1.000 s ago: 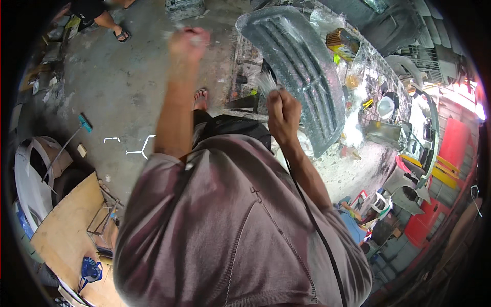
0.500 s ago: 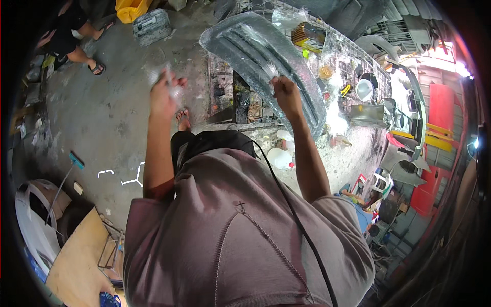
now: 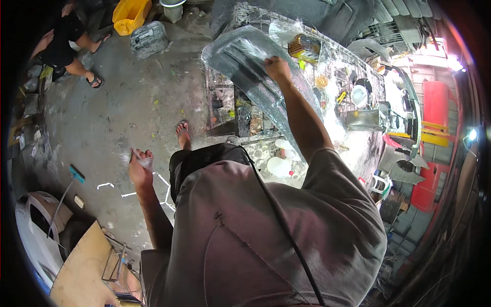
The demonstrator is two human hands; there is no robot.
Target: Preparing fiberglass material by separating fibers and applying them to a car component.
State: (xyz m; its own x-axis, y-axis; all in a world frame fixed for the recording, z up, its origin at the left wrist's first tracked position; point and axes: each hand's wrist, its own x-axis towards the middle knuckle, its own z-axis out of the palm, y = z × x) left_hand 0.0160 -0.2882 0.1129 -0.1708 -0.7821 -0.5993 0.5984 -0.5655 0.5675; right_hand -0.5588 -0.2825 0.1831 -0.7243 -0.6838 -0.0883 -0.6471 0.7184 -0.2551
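The right hand (image 3: 276, 67) is up on the big grey car panel (image 3: 240, 56), fingers curled and pressed against its glossy, wet-looking surface near the upper edge. That panel lies tilted across a metal grid bench (image 3: 348, 87), running from the top middle of the view down toward the person's right shoulder. The left hand (image 3: 139, 166) hangs out to the side over the concrete floor (image 3: 128, 102), closed around a small scrap of something pale and wispy (image 3: 134, 156); what that scrap is, I cannot tell. One bare foot (image 3: 183, 134) shows just beside the bench base. On the bench beyond the panel sit a brown packet in clear wrap (image 3: 303, 47), a white bowl (image 3: 359, 95) and a metal tray (image 3: 364, 119). Below the panel, near the bench, lie white plastic jugs (image 3: 280, 165). Far off to the upper left another person (image 3: 66, 43) crouches by a yellow container (image 3: 131, 14) and a grey case (image 3: 149, 38).
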